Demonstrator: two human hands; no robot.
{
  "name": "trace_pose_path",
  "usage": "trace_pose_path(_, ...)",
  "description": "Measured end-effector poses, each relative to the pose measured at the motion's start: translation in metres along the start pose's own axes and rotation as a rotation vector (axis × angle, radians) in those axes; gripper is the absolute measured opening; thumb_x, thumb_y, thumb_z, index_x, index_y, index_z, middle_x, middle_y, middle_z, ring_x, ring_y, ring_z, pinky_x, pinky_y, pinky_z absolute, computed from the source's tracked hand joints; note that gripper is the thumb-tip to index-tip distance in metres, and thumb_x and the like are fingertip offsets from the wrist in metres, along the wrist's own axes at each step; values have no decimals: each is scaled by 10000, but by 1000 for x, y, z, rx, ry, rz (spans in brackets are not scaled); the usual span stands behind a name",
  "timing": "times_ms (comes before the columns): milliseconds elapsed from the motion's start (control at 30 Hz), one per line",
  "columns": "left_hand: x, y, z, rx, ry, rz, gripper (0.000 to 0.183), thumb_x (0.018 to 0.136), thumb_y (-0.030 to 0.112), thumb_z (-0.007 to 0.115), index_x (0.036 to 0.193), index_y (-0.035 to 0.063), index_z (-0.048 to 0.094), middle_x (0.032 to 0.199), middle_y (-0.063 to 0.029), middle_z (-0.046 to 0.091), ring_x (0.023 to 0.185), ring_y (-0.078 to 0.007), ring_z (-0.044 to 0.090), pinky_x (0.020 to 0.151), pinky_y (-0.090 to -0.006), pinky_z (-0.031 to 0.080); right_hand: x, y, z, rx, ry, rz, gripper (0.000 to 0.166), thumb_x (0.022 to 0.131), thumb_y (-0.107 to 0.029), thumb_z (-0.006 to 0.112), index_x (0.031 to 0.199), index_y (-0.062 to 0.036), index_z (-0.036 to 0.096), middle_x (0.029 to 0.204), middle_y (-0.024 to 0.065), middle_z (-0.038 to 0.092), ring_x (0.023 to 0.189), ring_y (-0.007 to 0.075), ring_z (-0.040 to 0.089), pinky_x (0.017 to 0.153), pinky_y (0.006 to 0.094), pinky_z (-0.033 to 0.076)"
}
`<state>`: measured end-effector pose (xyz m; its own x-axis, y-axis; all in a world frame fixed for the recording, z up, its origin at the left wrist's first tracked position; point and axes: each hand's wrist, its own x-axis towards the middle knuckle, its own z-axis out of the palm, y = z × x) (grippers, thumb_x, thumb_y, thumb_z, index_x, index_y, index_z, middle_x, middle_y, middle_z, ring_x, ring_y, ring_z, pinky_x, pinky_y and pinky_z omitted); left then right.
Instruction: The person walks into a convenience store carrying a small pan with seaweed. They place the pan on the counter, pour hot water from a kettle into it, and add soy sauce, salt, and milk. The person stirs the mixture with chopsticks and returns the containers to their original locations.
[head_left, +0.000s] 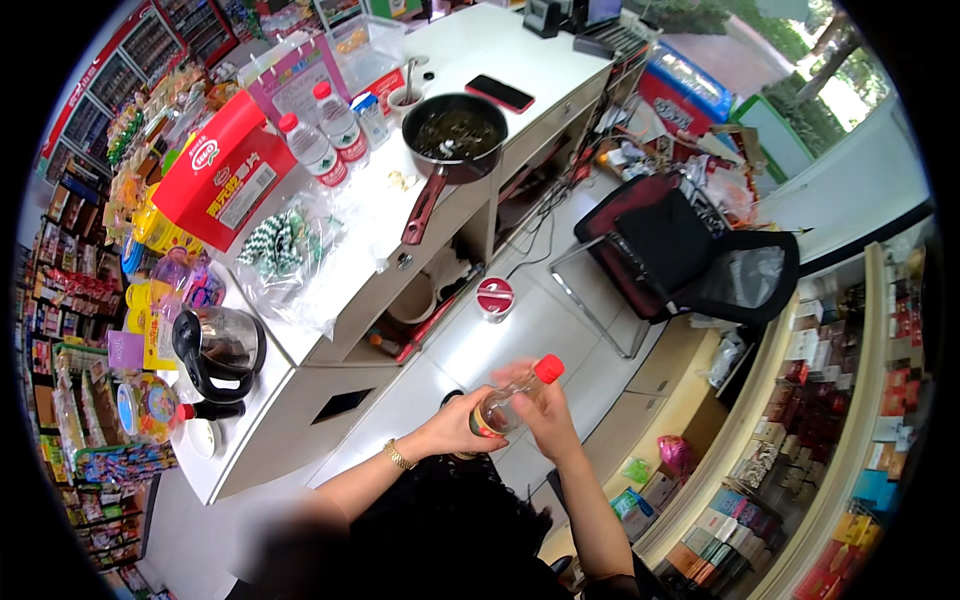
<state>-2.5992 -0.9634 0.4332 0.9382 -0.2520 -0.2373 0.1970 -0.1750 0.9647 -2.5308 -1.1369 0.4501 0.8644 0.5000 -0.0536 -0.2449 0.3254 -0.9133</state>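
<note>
In front of my body I hold a clear bottle (501, 409) with a red cap, tilted up to the right. My left hand (459, 424), below a gold-coloured wristwatch or bracelet, grips its labelled lower part. My right hand (546, 412) is around the upper part just under the cap, thumb in front and blurred fingers behind. Beyond, on the white counter (360, 277), stands a dark frying pan (456, 135) with dark liquid and bits of food in it. Its brown handle points towards me over the counter's edge.
On the counter are two water bottles (319, 154), a red carton (225, 172), a plastic bag (289, 255), a phone (501, 93) and a glass kettle (219, 351). A red-lidded container (495, 298) stands on the floor near a black chair (667, 247). Glass-fronted shelves (780, 442) line the right.
</note>
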Motion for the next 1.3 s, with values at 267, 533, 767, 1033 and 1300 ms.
trace_pose_path(267,17,63,-36,299,171,143,556,660,217,837,1116,36,574,885,-120,690,805,-258,688,740,-339,523,41,-144,7,-1059,-156,-353,372,865,-31,644,1234,-6,602,1125,188,646,979,325,652,884,337,502)
trace_pose_path(533,50,89,-101,355,93,122,528,678,271,820,1100,36,606,852,-110,699,784,-270,700,713,-348,533,111,-172,35,-1794,-385,-460,315,808,6,557,1109,93,536,962,214,602,756,344,663,710,396,572)
trace_pose_path(767,88,71,-136,148,75,240,504,699,213,834,1107,47,588,878,-82,694,796,-205,686,741,-312,536,196,-182,24,-1501,-525,-430,247,763,80,511,992,38,592,789,185,622,643,283,662,583,368,552)
trace_pose_path(1033,165,59,-121,-489,-89,204,696,756,183,827,1321,56,441,1271,-55,526,1179,-123,506,995,-295,416,313,-219,23,-600,-473,552,332,839,29,323,925,72,641,678,104,621,464,93,510,410,223,406)
trace_pose_path(1300,249,58,-101,-1120,29,334,630,867,78,712,1432,69,434,1232,-4,514,1200,-111,489,1035,-277,381,415,-207,24,-710,-581,589,346,845,-16,336,969,76,645,729,119,655,511,142,604,447,239,481)
